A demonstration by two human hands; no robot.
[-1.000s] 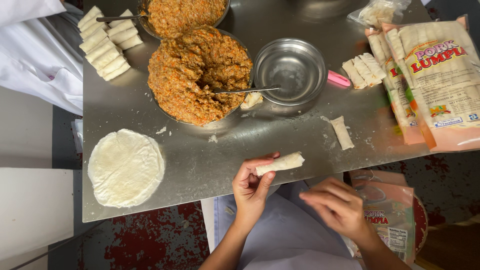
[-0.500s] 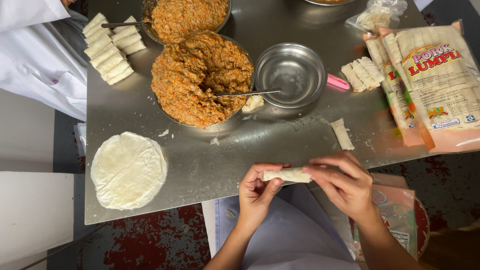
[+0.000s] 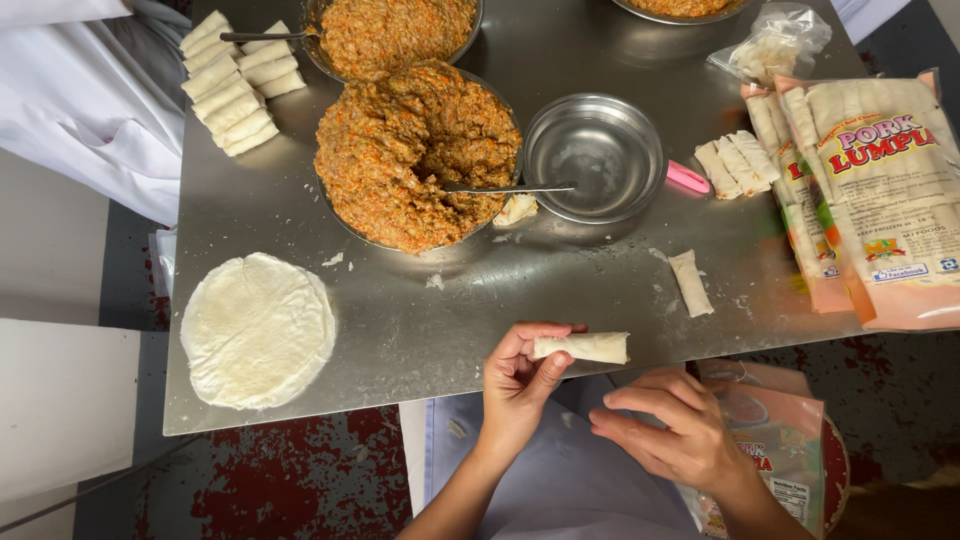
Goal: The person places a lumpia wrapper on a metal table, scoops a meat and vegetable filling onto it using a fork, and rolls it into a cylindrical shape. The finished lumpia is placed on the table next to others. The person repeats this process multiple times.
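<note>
My left hand (image 3: 517,378) pinches one end of a rolled white spring roll (image 3: 585,347) just over the near edge of the steel table (image 3: 400,320). My right hand (image 3: 668,432) hovers below and to the right of the roll, fingers apart, holding nothing. A round stack of thin wrappers (image 3: 258,329) lies at the table's near left. A big bowl of orange minced filling (image 3: 415,150) with a spoon (image 3: 505,187) in it sits mid-table. One finished roll (image 3: 691,283) lies alone to the right.
An empty steel bowl (image 3: 595,155) stands beside the filling. Rows of finished rolls (image 3: 235,85) lie at the far left, a few more rolls (image 3: 735,163) by printed plastic packages (image 3: 880,200). A second filling bowl (image 3: 395,30) is behind. A person in white (image 3: 80,90) stands at left.
My right hand has let go of the roll and dropped away toward my lap. My left hand still holds the roll at the table edge.
</note>
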